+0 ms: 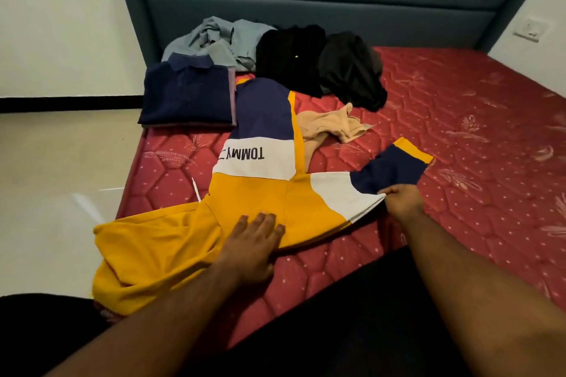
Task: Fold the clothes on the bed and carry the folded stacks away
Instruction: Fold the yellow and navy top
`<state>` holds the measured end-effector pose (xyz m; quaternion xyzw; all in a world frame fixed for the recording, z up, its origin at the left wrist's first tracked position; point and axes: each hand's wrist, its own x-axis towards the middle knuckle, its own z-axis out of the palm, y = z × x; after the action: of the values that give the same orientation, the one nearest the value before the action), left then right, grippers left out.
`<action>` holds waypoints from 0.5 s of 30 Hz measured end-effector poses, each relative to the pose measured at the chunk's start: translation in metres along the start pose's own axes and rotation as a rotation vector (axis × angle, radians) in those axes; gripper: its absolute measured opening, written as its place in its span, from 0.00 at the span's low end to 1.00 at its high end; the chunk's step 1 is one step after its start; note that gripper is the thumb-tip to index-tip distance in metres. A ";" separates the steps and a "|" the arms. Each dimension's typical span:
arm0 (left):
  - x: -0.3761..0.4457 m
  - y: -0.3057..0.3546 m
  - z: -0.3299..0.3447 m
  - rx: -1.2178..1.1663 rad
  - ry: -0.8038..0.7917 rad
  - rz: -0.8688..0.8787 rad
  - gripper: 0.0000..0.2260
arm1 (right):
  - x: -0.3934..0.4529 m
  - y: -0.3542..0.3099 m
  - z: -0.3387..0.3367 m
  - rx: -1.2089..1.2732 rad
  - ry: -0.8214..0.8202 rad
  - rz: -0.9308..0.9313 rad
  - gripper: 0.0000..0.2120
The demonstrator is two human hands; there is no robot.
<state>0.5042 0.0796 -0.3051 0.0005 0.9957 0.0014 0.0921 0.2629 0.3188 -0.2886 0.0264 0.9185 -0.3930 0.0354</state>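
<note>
A yellow, white and navy hoodie (260, 159) lies spread on the red mattress (459, 119), its hood hanging over the near left edge. My left hand (254, 242) presses flat on the yellow chest part with fingers straight. My right hand (404, 199) pinches the lower edge of the right sleeve (389, 174), which stretches out to the right. A folded navy polo (186, 98) tops a small stack at the left edge of the bed.
Unfolded clothes lie by the blue padded headboard (306, 0): a grey garment (220, 40), a black one (288, 58), a dark grey one (352, 70). A beige garment (330, 125) lies beside the hoodie. Tiled floor (61, 177) runs along the left.
</note>
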 end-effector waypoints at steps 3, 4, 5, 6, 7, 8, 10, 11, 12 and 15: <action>0.018 0.017 0.008 -0.094 0.077 -0.012 0.34 | -0.001 -0.002 0.000 0.439 0.157 0.115 0.16; 0.022 0.018 0.010 -0.139 0.083 -0.041 0.34 | -0.002 -0.004 0.000 0.573 0.197 0.178 0.15; 0.025 0.019 0.011 -0.173 0.068 -0.059 0.33 | -0.003 -0.005 0.001 0.742 0.192 0.263 0.14; 0.029 0.020 0.014 -0.182 0.058 -0.057 0.31 | -0.002 -0.004 0.001 0.914 0.127 0.389 0.13; 0.030 0.018 0.018 -0.170 0.060 -0.046 0.30 | -0.001 -0.003 0.002 1.044 0.029 0.512 0.12; 0.031 0.018 0.023 -0.163 0.057 -0.038 0.30 | 0.001 0.000 0.000 1.085 -0.058 0.620 0.13; 0.030 0.015 0.030 -0.145 0.057 -0.024 0.34 | 0.003 -0.002 -0.004 1.083 -0.159 0.731 0.13; 0.029 0.014 0.034 -0.127 0.048 -0.010 0.36 | 0.007 0.000 -0.003 1.083 -0.186 0.760 0.14; 0.028 0.014 0.035 -0.114 0.042 0.001 0.35 | 0.008 -0.002 -0.004 1.063 -0.220 0.762 0.15; 0.026 0.013 0.038 -0.119 0.035 0.023 0.29 | 0.013 -0.012 -0.001 1.069 -0.341 0.695 0.10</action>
<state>0.4856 0.0925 -0.3467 0.0061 0.9953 0.0618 0.0745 0.2487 0.3111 -0.2802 0.2728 0.5163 -0.7592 0.2873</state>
